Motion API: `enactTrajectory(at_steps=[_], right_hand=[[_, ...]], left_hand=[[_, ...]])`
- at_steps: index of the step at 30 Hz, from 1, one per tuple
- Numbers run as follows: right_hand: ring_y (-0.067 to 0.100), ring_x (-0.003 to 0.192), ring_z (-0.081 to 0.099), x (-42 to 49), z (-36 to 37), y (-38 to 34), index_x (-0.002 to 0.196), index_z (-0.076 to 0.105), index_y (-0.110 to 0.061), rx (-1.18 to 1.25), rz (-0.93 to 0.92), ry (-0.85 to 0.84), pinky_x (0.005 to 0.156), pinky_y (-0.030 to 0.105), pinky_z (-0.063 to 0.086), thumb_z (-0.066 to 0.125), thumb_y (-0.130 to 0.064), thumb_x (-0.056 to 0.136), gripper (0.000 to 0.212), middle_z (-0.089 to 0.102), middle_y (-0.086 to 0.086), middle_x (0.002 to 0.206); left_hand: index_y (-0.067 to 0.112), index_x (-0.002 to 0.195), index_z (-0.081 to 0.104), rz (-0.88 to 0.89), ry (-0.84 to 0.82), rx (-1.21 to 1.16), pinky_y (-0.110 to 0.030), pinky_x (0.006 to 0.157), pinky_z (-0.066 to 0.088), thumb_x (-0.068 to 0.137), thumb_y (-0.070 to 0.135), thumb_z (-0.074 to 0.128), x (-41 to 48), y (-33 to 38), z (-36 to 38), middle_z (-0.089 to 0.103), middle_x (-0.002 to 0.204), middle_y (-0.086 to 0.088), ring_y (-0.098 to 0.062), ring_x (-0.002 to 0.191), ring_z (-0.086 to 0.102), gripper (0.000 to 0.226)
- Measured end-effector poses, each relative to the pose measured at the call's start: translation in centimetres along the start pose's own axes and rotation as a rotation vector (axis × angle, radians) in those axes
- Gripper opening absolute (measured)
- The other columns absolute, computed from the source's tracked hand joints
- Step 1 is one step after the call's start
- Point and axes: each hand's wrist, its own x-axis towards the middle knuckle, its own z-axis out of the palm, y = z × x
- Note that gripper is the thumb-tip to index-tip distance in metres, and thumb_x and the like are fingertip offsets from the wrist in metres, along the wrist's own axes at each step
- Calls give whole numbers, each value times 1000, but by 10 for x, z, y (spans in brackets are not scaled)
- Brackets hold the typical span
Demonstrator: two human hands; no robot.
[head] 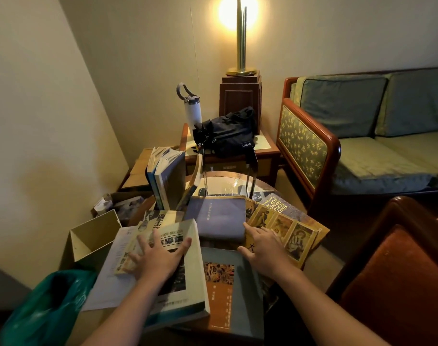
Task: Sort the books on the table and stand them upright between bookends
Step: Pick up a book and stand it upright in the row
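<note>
Several books lie flat and overlapping on the round table [228, 182]. My left hand [158, 258] rests spread on a thick cream book [188, 283] with black Chinese lettering. My right hand [263, 248] lies flat where a grey-and-orange book [228, 295] meets a yellow picture-cover book [287, 228]. Between my hands, farther back, lies a purple book [218, 218]. Two or three books [166, 178] stand upright at the table's back left, with a thin one [191, 186] leaning beside them. A dark wire bookend [253, 176] stands at the back.
An open cardboard box [93, 236] and a green plastic bag [48, 308] sit at the left. Behind, a side table [265, 148] carries a black bag [225, 133] and a white bottle [191, 109]. A sofa [362, 136] and an orange chair [400, 275] stand to the right.
</note>
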Motion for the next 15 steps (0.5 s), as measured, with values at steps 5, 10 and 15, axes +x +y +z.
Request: enactTrajectory(at_steps=[5, 10, 15], right_hand=[[20, 144, 32, 0, 9, -2, 156, 24, -32, 30, -4, -18, 119, 44, 29, 59, -52, 93, 75, 43, -5, 153], [22, 143, 35, -2, 12, -15, 156, 23, -33, 39, 22, -24, 115, 41, 36, 60, -52, 93, 75, 41, 0, 155], [28, 149, 26, -5, 17, -26, 157, 14, -38, 93, 56, -96, 117, 45, 34, 63, -51, 91, 82, 26, 8, 163]], left_hand=[[37, 156, 7, -12, 0, -36, -66, 107, 33, 49, 101, 48, 9, -4, -13, 23, 156, -12, -51, 138, 24, 131], [33, 155, 22, 16, -41, -119, -57, 105, 40, 64, 75, 74, 25, -12, -39, 43, 148, -15, -40, 129, 44, 114], [33, 154, 31, 137, -13, -277, -52, 106, 42, 72, 45, 85, 21, -13, -50, 42, 149, -16, -36, 132, 43, 99]])
